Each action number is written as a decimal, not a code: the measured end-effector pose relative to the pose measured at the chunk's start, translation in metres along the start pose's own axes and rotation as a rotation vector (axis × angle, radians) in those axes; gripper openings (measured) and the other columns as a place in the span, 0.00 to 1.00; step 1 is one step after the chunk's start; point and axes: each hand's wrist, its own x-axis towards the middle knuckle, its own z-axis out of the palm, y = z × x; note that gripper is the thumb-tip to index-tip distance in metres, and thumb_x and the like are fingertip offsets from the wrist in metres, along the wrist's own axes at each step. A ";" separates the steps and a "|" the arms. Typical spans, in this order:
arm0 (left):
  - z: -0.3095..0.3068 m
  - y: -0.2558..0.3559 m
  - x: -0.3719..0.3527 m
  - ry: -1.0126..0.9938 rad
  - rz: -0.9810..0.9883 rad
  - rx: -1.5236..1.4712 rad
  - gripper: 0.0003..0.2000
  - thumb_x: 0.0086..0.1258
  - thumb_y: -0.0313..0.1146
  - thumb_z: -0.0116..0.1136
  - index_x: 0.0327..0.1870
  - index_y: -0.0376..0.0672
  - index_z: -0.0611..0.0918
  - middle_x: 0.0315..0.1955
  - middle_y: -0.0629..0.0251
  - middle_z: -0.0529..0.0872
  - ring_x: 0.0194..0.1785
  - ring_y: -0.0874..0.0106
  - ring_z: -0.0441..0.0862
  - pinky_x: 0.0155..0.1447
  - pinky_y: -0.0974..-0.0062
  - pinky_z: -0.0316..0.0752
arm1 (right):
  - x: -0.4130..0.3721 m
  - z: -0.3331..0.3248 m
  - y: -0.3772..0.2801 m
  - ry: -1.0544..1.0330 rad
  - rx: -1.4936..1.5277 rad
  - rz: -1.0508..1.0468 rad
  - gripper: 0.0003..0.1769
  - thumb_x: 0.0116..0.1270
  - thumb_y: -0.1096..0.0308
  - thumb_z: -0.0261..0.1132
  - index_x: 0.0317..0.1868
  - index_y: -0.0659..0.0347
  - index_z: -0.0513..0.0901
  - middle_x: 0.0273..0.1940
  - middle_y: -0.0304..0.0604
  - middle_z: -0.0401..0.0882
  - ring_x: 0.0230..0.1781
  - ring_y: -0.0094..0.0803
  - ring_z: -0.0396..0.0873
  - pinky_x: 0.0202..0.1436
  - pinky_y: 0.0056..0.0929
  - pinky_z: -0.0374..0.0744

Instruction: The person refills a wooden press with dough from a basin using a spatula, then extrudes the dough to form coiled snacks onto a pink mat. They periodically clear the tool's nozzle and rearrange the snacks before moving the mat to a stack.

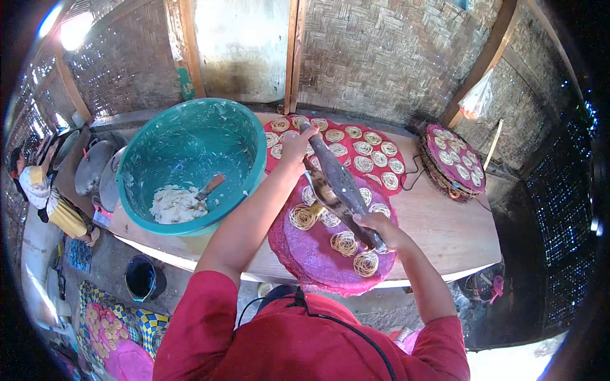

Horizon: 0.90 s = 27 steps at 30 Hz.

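Observation:
Both my hands grip a long, dark wooden noodle press (333,174) slanting over the table, one at each end. My left hand (297,147) is closed round its upper end. Lower down and to the right, my right hand (383,232) is wrapped round the other end. A yellowish piece (316,208) shows under the press. Below lies a round pink-purple mat (308,247) bearing several coiled noodle nests (344,243), partly hidden by the press. Behind it, a red mat (343,175) carries more pale nests in rows.
At left stands a big teal basin (190,136) holding white dough (175,204) and a wooden spatula (210,187). A stack of round trays (452,159) with nests sits at the table's right end. Further left are a person (54,197), pots (95,166) and a dark bucket (141,278).

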 end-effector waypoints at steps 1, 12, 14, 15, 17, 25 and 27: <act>-0.001 -0.003 0.002 0.004 0.014 0.036 0.08 0.61 0.34 0.61 0.27 0.43 0.76 0.18 0.65 0.79 0.18 0.69 0.77 0.21 0.67 0.75 | 0.006 -0.005 0.011 0.014 -0.011 -0.021 0.25 0.61 0.45 0.61 0.28 0.64 0.80 0.20 0.40 0.76 0.17 0.26 0.74 0.22 0.23 0.71; -0.080 -0.044 -0.082 -0.259 -0.217 0.786 0.28 0.71 0.58 0.36 0.57 0.45 0.74 0.48 0.62 0.81 0.50 0.75 0.75 0.56 0.68 0.65 | 0.004 -0.009 0.033 0.039 0.091 -0.100 0.23 0.59 0.47 0.63 0.29 0.64 0.80 0.22 0.38 0.75 0.22 0.24 0.72 0.27 0.25 0.68; -0.081 -0.057 -0.084 -0.307 -0.333 0.748 0.29 0.72 0.58 0.33 0.55 0.43 0.75 0.47 0.63 0.81 0.50 0.75 0.75 0.57 0.70 0.64 | 0.005 -0.009 0.034 0.036 0.071 -0.088 0.24 0.59 0.47 0.63 0.30 0.64 0.79 0.23 0.38 0.75 0.23 0.24 0.71 0.27 0.25 0.68; -0.078 -0.059 -0.085 -0.351 -0.444 0.704 0.30 0.72 0.58 0.31 0.54 0.41 0.76 0.47 0.64 0.81 0.50 0.75 0.75 0.58 0.71 0.63 | 0.006 -0.010 0.033 0.031 0.045 -0.077 0.24 0.59 0.47 0.63 0.31 0.64 0.79 0.24 0.38 0.75 0.24 0.23 0.71 0.28 0.25 0.68; -0.074 -0.062 -0.083 -0.380 -0.438 0.715 0.30 0.73 0.58 0.30 0.54 0.41 0.76 0.46 0.64 0.81 0.50 0.75 0.75 0.57 0.71 0.64 | 0.008 -0.008 0.031 0.036 0.058 -0.080 0.24 0.59 0.47 0.63 0.31 0.64 0.79 0.24 0.37 0.75 0.25 0.23 0.71 0.29 0.24 0.68; -0.083 -0.073 -0.066 -0.455 -0.520 0.722 0.31 0.73 0.58 0.27 0.56 0.38 0.73 0.48 0.62 0.80 0.55 0.72 0.72 0.59 0.70 0.62 | 0.017 -0.010 0.030 0.081 0.030 -0.126 0.24 0.59 0.47 0.62 0.31 0.64 0.78 0.23 0.37 0.74 0.25 0.24 0.73 0.29 0.24 0.69; -0.076 -0.069 -0.076 -0.407 -0.421 0.836 0.31 0.73 0.57 0.27 0.57 0.38 0.72 0.50 0.60 0.79 0.56 0.70 0.72 0.60 0.70 0.62 | 0.016 -0.011 0.028 0.069 0.061 -0.118 0.24 0.59 0.47 0.62 0.30 0.64 0.78 0.23 0.39 0.75 0.22 0.25 0.74 0.27 0.25 0.70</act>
